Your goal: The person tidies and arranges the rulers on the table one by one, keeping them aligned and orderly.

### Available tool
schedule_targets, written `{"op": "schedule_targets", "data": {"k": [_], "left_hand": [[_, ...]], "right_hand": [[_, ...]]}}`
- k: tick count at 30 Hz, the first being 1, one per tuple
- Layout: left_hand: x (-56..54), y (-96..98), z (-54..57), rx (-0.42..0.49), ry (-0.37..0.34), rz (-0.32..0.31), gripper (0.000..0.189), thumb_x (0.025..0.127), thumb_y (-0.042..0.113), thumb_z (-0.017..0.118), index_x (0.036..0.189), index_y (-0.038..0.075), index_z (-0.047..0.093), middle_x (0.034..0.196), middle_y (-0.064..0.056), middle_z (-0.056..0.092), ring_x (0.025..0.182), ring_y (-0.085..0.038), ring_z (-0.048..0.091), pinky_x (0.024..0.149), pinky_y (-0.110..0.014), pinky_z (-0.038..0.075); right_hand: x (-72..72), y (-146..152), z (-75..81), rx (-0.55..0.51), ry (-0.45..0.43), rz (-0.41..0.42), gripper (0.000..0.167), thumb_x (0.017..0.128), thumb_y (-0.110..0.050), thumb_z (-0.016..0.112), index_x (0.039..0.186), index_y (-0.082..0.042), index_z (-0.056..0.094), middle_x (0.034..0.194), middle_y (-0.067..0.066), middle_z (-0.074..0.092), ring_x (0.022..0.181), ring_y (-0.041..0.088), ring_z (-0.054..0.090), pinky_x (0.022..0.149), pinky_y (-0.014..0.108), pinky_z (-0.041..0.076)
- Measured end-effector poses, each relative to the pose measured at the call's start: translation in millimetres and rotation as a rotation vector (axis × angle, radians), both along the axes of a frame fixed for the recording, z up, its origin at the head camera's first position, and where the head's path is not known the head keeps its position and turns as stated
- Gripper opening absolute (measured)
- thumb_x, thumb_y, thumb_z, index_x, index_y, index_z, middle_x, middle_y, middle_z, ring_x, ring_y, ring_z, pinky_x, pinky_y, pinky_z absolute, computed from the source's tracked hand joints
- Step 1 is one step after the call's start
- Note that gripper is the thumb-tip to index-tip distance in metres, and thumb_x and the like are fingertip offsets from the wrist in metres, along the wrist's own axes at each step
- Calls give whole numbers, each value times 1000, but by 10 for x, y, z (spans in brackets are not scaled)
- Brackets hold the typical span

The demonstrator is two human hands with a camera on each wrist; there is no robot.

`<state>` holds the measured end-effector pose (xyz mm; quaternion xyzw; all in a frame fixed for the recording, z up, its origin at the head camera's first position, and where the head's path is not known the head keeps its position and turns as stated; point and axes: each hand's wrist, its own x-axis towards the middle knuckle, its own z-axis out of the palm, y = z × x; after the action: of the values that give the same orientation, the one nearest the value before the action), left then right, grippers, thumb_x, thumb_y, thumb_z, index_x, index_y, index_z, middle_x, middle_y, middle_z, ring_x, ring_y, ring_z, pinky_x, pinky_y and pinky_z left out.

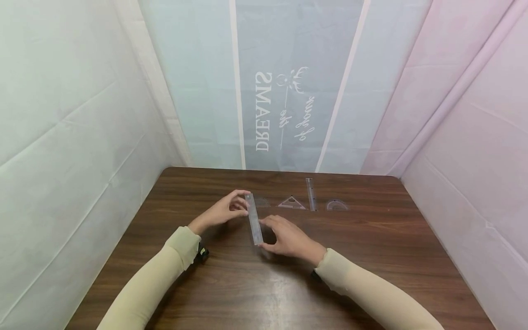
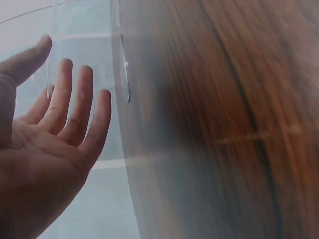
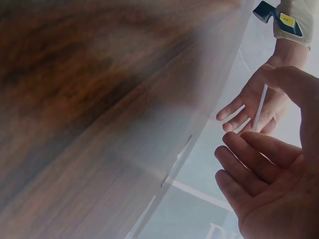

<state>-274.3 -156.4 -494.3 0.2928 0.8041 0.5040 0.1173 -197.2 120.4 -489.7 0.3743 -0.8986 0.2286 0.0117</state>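
The left hand (image 1: 224, 211) and the right hand (image 1: 288, 236) were apart but joined by one clear ruler (image 1: 253, 219) held raised over the brown table (image 1: 272, 284), the left pinching it toward its far end with thumb and forefinger, the right gripping its near part, thumb at the near end. Seen from the head, the ruler slanted, its far end to the left. Beyond it, toward the table's back edge, lay a faint protractor (image 1: 262, 201), then to the right a set square (image 1: 291, 206), a second ruler (image 1: 311, 195) and another protractor (image 1: 337, 201), set apart in a row.
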Motion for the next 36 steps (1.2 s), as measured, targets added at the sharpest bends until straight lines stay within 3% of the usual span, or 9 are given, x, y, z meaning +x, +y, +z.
{"op": "schedule_targets", "data": {"k": [10,15,20,27,36], "left_hand": [[97,-128,-72,-87,77,49,63,96,17,84,151,13,54,128,-7,66,115,-26,67,99,-48,56],[126,-192,-91,-104,124,30,61,93,16,86,147,8,58,129,-10,68,116,-29,66,104,-52,53],[154,-250,-116,-128,128,30,58,93,18,86,143,6,61,134,-13,66,119,-32,65,105,-54,53],[165,-315,-151,-236,122,63,53,91,26,89,136,10,68,134,-8,66,123,-29,63,107,-51,52],[165,-395,-177,-324,130,30,53,91,33,88,136,13,69,134,-5,67,126,-28,62,109,-51,51]], "right_hand": [[104,-86,-16,11,14,68,63,94,-41,85,141,-3,67,128,8,72,120,20,66,105,41,55],[155,-141,-37,21,21,89,59,95,-41,84,138,-3,68,125,4,73,116,17,66,102,39,56],[212,-213,-53,38,12,95,61,96,-44,82,138,-3,68,124,4,72,116,16,66,101,37,56],[295,-292,-47,85,-6,86,61,96,-45,82,138,-3,69,124,4,72,116,17,66,99,37,57],[353,-418,-34,115,-41,76,60,95,-41,84,137,-1,69,126,6,73,118,19,67,101,35,57]]}}
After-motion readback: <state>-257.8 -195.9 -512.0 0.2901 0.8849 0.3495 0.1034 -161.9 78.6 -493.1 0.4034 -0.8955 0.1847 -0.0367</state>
